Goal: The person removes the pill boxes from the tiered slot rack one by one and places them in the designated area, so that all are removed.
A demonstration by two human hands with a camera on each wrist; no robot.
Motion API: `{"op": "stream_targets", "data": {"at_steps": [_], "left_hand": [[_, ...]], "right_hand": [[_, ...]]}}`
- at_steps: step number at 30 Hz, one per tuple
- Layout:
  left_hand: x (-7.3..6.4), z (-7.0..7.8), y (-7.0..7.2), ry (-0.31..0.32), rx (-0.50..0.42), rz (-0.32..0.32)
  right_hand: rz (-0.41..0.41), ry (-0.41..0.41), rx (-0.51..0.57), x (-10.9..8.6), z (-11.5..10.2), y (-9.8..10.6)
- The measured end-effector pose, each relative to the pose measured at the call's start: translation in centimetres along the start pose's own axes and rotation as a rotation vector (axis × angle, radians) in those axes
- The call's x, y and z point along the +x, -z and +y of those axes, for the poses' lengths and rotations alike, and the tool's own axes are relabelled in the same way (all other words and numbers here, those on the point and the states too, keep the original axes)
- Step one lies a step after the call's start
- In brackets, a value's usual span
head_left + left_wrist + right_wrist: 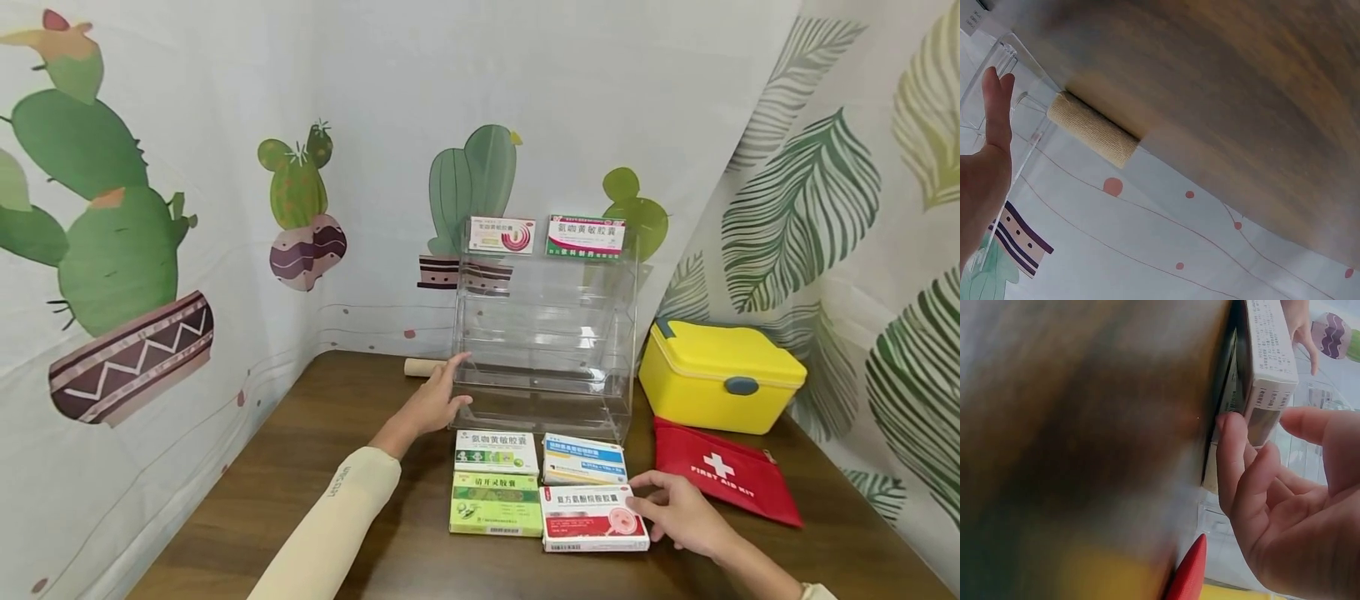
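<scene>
A clear tiered display rack [540, 342] stands at the table's middle. My left hand [435, 400] is at its left side, thumb and fingers spread; the left wrist view shows straight fingers [999, 103] against the clear plastic. Before the rack lie a white-and-green medicine box [495, 451], a blue-and-white medicine box [583, 459], a lime-green medicine box [495, 504] and a red-and-white medicine box [592, 518]. My right hand [678, 512] pinches the red-and-white box by its right end, with the thumb on one face and curled fingers at the other.
Two medicine boxes, one white and pink [502, 236], one magenta and green [586, 237], stand on the rack's top tier. At right are a yellow case [720, 379] and a red first aid pouch [723, 473]. A beige roll [1094, 130] lies left of the rack, by the wall cloth.
</scene>
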State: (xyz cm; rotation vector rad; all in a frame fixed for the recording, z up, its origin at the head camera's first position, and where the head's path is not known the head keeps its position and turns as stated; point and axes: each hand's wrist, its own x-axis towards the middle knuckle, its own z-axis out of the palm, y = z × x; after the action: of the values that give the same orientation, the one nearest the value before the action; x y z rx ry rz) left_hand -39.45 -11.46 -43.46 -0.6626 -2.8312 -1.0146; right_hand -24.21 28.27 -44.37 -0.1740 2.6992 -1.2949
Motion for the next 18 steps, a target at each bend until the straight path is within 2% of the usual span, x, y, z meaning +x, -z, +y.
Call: {"op": "stream_targets", "data": {"at_steps": [6, 14, 18], "left_hand": [[0.0, 0.2, 0.0, 0.002, 0.003, 0.004], [-0.1, 0.2, -0.3, -0.008, 0.027, 0.011], [-0.1, 0.3, -0.2, -0.014, 0.026, 0.025]], "right_hand": [[0.018, -0.017, -0.022, 0.1, -0.3, 0.2], [0.142, -0.112, -0.059, 0.8, -1.4, 0.1], [0.169, -0.081, -0.084, 1.5, -2.2, 0.3]]}}
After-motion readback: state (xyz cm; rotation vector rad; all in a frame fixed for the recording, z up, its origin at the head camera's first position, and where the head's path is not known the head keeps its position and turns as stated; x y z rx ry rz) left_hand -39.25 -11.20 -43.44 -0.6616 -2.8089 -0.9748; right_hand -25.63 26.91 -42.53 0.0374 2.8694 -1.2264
